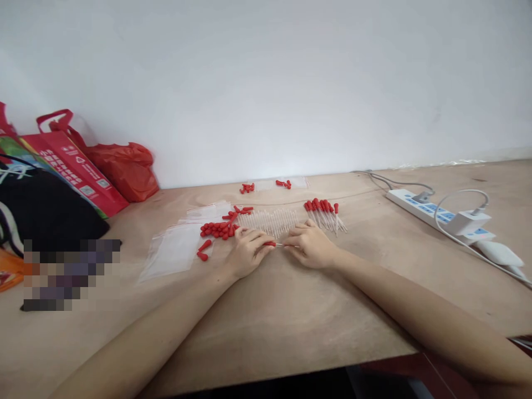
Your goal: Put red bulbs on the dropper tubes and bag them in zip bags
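My left hand (249,252) is closed around a red rubber bulb (270,243), whose tip shows between thumb and fingers. My right hand (311,245) pinches a thin clear dropper tube (281,245), and its end meets the bulb. Behind my hands lies a row of bare dropper tubes (270,220). A pile of loose red bulbs (216,230) is beside my left hand. Beyond my right hand rests a group of droppers with red bulbs fitted (322,210). Whether the tube sits inside the bulb is hard to see.
Clear plastic bags (172,252) lie flat on the left. More bulbs (247,188) and a bag are near the wall. A white power strip (419,208) with plugs and cables stands right. Red bags (124,169) and a black bag (50,205) fill the far left.
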### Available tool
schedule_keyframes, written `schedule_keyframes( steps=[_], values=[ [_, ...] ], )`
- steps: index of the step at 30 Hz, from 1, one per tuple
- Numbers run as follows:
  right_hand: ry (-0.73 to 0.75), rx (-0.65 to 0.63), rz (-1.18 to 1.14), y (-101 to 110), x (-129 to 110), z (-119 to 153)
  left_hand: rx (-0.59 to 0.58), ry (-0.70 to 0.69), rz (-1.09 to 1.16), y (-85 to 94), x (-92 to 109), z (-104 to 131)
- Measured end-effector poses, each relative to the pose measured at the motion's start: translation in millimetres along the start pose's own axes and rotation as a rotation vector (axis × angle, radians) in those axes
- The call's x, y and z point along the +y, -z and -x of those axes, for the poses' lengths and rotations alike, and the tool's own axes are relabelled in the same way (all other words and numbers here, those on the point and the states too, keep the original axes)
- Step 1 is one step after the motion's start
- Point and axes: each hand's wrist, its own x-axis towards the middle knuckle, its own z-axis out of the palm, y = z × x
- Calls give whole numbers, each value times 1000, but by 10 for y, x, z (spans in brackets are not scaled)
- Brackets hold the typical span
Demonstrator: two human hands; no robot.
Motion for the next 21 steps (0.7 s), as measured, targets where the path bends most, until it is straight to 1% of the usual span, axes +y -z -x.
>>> schedule_keyframes(
  steps=[1, 3, 5, 6, 8, 11, 14, 16, 18, 21],
  values=[
    [-69, 14, 1, 13, 41, 1, 23, 46, -24, 12, -11, 6],
    [-287, 77, -20, 16, 160, -15, 48, 151, -67, 39, -36, 16],
    [-537, 157, -35, -10, 306, -61, 23, 234, -88, 67, -57, 23],
    [-634, 184, -23, -33, 377, -93, 1, 261, -92, 79, -63, 25],
    [-758, 194, 38, -91, 494, -166, -30, 296, -95, 98, -66, 25],
    [-824, 129, 144, -188, 587, -259, -42, 325, -100, 115, -53, 21],
    [-826, 61, 184, -257, 611, -303, -57, 335, -106, 112, -51, 22],
    [-818, 46, 189, -276, 612, -309, -58, 337, -123, 98, -74, 27],
    [-815, 56, 195, -273, 603, -308, -24, 336, -167, 86, -123, 33],
    [-809, 80, 196, -247, 562, -314, 85, 381, -272, 106, -237, 37]
  ],
)
